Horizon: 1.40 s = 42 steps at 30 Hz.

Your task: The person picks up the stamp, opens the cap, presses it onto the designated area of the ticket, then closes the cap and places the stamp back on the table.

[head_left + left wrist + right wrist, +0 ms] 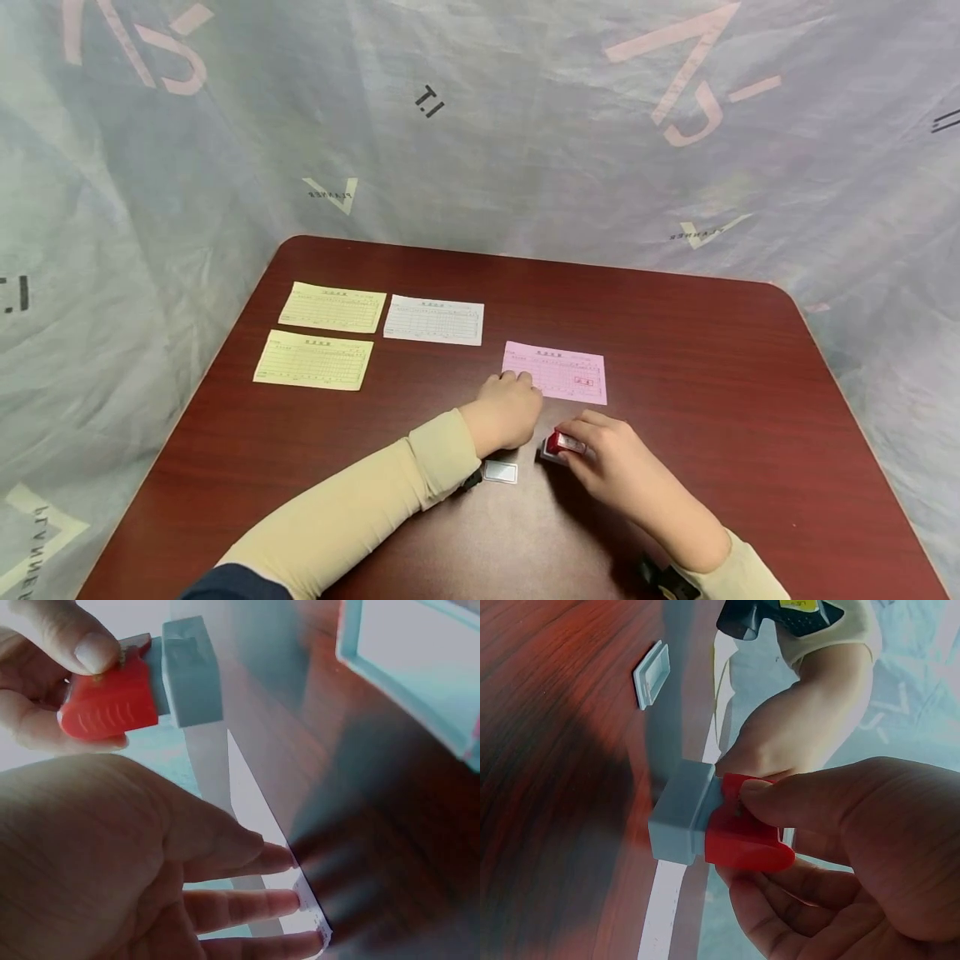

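Before you, a dark red-brown, wood-grained counter (712,383) with rounded far corners; behind it, a grey fabric curtain (510,183) bearing pink, black and pale-yellow markings.

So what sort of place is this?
Probably a makeshift, curtained-off desk workspace: printed sheeting hangs behind and beside a reddish-brown table, on which paper forms lie.

Two yellow slips (332,307) (313,360), one white slip (433,320), one pink slip (558,369), one stamp (567,442), one cap (501,472), two hands (510,408) (618,458)
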{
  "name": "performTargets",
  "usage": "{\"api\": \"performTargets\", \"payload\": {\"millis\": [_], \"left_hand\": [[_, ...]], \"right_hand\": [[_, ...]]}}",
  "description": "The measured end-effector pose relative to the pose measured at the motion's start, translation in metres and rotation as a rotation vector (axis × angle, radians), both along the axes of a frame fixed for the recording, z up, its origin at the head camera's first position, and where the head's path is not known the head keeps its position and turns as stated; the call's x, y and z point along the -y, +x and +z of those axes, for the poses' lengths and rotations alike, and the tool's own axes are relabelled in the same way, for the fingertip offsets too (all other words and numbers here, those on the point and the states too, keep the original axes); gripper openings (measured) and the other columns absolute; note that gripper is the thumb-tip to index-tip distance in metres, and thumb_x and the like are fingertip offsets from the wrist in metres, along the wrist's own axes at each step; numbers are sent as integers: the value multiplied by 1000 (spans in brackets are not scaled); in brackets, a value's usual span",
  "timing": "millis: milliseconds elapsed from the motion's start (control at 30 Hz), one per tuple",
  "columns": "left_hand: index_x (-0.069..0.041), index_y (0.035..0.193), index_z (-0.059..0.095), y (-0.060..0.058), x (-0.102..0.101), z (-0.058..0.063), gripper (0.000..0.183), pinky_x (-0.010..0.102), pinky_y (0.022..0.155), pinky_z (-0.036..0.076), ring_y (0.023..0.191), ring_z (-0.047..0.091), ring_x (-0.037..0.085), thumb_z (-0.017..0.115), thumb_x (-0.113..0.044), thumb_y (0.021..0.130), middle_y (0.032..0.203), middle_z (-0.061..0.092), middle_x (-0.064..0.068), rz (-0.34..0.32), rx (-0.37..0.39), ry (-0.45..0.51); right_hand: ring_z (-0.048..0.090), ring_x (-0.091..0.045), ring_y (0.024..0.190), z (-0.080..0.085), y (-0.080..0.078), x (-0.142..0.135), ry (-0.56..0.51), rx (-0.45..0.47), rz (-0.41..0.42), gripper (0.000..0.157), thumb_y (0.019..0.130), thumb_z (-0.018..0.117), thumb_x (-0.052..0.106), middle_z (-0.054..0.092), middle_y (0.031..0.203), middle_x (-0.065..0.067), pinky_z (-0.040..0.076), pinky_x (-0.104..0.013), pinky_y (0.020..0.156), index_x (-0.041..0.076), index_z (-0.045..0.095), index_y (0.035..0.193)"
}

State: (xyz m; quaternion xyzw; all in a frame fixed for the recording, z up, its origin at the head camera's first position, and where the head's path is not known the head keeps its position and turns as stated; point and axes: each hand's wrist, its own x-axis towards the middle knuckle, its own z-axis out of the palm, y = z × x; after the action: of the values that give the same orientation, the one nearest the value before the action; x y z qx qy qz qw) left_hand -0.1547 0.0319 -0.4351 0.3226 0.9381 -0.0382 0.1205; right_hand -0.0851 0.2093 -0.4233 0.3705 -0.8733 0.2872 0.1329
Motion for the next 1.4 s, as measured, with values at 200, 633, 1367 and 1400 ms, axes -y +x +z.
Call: {"api": "performTargets", "payload": {"millis": [200,633,1367,1400], "left_hand": [[-14,115,72,-6,-11,1,25,37,81,48,100,57,23,61,-27,97,106,60,5,-16,-7,-5],[-15,119,72,-28,-23,2,28,39,83,49,103,57,23,62,-28,97,110,60,5,1,32,-14],[-12,126,68,-50,-35,-2,32,40,86,48,112,53,25,61,-27,98,119,58,7,18,21,3],[-12,127,67,-50,-35,-3,33,40,86,48,112,53,26,60,-27,98,120,58,7,13,15,2]], "right_hand": [[56,-7,69,-2,1,-5,-1,-10,-9,31,68,84,-8,64,85,3,48,-23,61,2,73,95],[59,-11,71,-3,-1,-7,-4,-8,-12,33,68,84,-9,65,86,2,50,-26,62,2,73,96],[60,-10,72,-2,-2,-8,10,2,-29,32,67,84,-9,65,85,2,52,-29,62,1,73,96],[60,-10,72,-3,-2,-9,9,2,-29,32,67,84,-9,65,85,2,52,-29,62,1,73,96]]}}
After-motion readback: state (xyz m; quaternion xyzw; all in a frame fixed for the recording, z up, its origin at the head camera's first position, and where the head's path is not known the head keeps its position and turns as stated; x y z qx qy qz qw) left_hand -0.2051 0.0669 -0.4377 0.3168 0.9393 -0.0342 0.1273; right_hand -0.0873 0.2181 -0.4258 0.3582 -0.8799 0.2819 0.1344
